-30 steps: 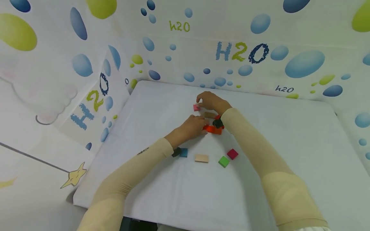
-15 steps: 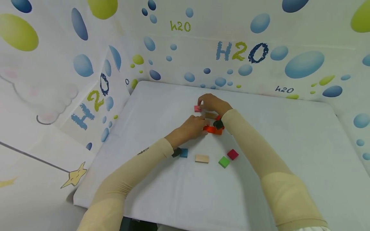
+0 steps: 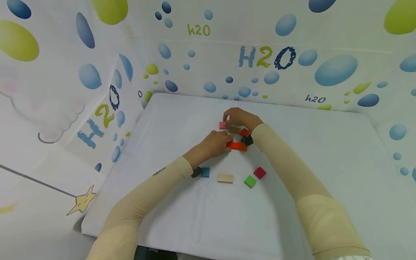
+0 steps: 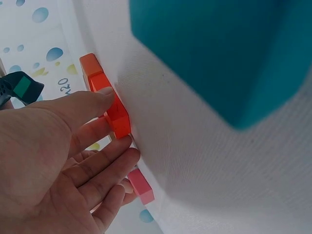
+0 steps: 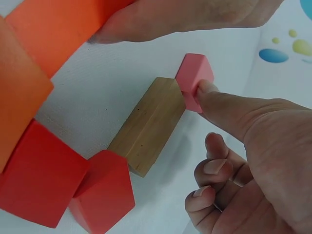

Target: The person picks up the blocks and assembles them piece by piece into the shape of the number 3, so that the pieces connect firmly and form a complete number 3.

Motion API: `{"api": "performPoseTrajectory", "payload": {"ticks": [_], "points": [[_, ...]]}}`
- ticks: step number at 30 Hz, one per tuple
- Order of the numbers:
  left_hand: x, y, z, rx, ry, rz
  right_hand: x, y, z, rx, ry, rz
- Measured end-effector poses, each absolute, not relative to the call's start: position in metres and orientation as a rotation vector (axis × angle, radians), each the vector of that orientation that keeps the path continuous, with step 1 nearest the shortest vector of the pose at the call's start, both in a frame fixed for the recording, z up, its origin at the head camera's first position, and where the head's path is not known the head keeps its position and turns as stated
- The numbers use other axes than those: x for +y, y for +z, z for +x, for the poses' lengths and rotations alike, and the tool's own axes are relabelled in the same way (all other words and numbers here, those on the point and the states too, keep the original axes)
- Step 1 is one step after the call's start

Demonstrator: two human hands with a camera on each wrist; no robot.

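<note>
My left hand (image 3: pixel 213 143) pinches an orange-red block (image 4: pixel 116 114), its thumb on one side in the left wrist view. An orange block (image 5: pixel 19 87) meets the held one end to end. Farther back, my right hand (image 3: pixel 241 117) has its fingers bent down at a small pink block (image 5: pixel 194 78). One fingertip presses the pink block's side, and part of the grip is hidden. Against the pink block lies the end of a wooden block (image 5: pixel 148 124). Two red blocks (image 5: pixel 107 190) stand between the wooden and orange ones, curving round in an arc.
Nearer on the white table (image 3: pixel 182 216) lie a blue block (image 3: pixel 205 172), a second wooden block (image 3: pixel 225 178), a green block (image 3: pixel 250 181) and a crimson block (image 3: pixel 259 172). The blue one looms large in the left wrist view. Patterned walls (image 3: pixel 208 65) border the table's back and left.
My right hand has brought the pink block slightly nearer to the wooden block's end. The left hand stays at the orange-red block. The head view has shifted a little.
</note>
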State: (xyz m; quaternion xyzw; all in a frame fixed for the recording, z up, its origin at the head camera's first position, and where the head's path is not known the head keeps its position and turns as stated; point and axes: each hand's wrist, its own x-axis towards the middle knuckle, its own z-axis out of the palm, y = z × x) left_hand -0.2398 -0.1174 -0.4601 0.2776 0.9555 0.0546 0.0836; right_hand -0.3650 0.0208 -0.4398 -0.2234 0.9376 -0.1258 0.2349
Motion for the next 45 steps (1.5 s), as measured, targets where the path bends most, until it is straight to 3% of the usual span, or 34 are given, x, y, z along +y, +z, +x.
{"api": "performPoseTrajectory", "payload": {"ticks": [45], "points": [[-0.113, -0.450, -0.251, 2.823, 0.231, 0.798, 0.029, -0.421, -0.367, 2.441, -0.372, -0.542]]}}
